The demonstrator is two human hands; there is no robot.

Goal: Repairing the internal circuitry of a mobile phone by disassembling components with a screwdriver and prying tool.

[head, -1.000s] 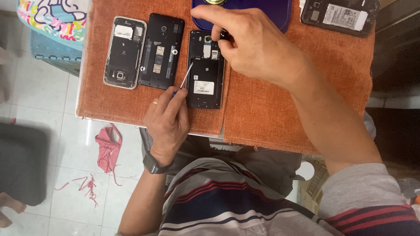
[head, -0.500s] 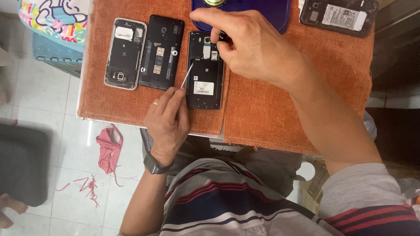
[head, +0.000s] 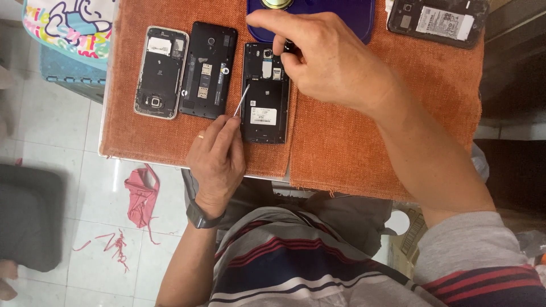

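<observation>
**Two hands at an opened phone on an orange cloth**

The person sits close against the surface [head: 170,156], which is covered by an orange cloth [head: 352,142]. Three phones with their backs removed lie side by side on it. The one being worked on, a black opened phone [head: 265,113], is the rightmost of the three and lies upright just in front of the person, near the seam where two pieces of cloth meet.

The left hand [head: 219,162] is closed around a thin white tool [head: 242,101], pinched between thumb and fingers. The tool slants up and to the right, and its tip reaches the left edge of the phone's upper half. A dark watch [head: 199,217] sits on that wrist.

The right hand [head: 330,62] comes in from the right and covers the phone's top right corner. Its fingers are curled and pinch something small and dark at the top of the phone; what it is I cannot tell.

Left of the opened phone lies a second black phone [head: 207,69], and beside that a silver-rimmed phone [head: 161,72]. A blue tray [head: 352,17] sits beyond the hands, partly hidden by the right one. Another opened phone [head: 438,21] lies at the far right corner. A pink rag [head: 142,196] lies on the tiled floor below.
</observation>
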